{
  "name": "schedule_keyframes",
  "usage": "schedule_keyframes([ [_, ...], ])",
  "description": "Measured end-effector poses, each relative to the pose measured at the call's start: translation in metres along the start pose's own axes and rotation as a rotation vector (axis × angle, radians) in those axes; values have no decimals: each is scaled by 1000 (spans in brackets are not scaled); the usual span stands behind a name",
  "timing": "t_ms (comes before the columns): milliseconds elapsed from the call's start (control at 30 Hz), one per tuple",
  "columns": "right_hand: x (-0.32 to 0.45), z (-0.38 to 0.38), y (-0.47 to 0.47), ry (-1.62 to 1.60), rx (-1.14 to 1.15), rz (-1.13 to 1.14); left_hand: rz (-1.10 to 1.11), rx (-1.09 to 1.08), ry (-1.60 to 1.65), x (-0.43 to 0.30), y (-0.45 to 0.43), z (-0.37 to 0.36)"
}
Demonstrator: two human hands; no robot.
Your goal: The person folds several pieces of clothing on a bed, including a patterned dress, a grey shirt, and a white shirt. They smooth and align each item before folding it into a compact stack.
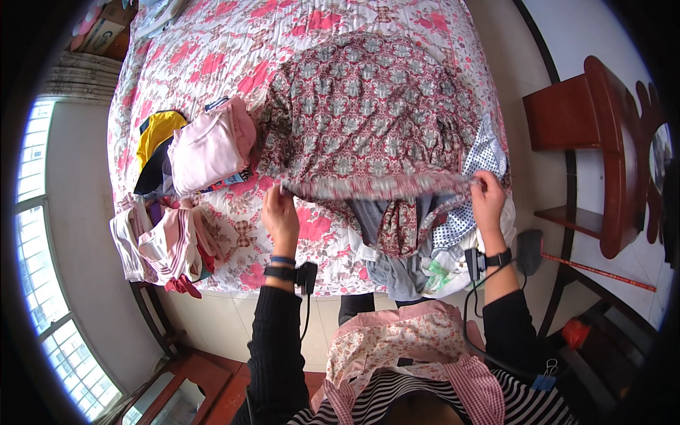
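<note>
A red, grey and white patterned garment (366,106) is spread over the bed. My left hand (280,213) grips the left end of its near edge, and my right hand (487,199) grips the right end. Between them that edge is stretched nearly straight, raised and blurred. Below it hangs another fold of the same cloth. A blue-and-white dotted garment (454,228) lies beside my right hand, partly under the patterned cloth. Close by are a grey garment (398,276) and a white cloth with green print (443,273).
On the floral quilt (313,223), folded pink clothes (210,149) lie beside a yellow and black item (159,133). Striped clothes (175,239) hang at the bed's near left corner. A reddish-brown wooden dressing table (611,154) stands right, and windows (45,228) are left.
</note>
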State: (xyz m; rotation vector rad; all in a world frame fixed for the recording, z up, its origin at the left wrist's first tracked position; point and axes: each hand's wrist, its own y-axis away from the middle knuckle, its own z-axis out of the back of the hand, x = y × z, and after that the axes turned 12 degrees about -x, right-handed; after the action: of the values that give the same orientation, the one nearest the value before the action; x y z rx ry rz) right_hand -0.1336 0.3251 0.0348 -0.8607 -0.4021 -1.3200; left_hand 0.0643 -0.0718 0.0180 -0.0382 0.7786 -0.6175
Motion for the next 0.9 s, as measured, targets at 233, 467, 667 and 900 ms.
schedule_keyframes([
  [233, -3, 58, 69, -21, 108, 1, -109, 140, -101, 31, 71, 66],
  [467, 2, 74, 90, 182, 313, 165, -353, 355, -317, 55, 76, 80],
  [667, 11, 76, 63, -14, 427, 25, -220, 378, -179, 19, 40, 73],
  [900, -19, 45, -16, -184, 161, -246, -192, 91, 48, 3, -53, 3],
])
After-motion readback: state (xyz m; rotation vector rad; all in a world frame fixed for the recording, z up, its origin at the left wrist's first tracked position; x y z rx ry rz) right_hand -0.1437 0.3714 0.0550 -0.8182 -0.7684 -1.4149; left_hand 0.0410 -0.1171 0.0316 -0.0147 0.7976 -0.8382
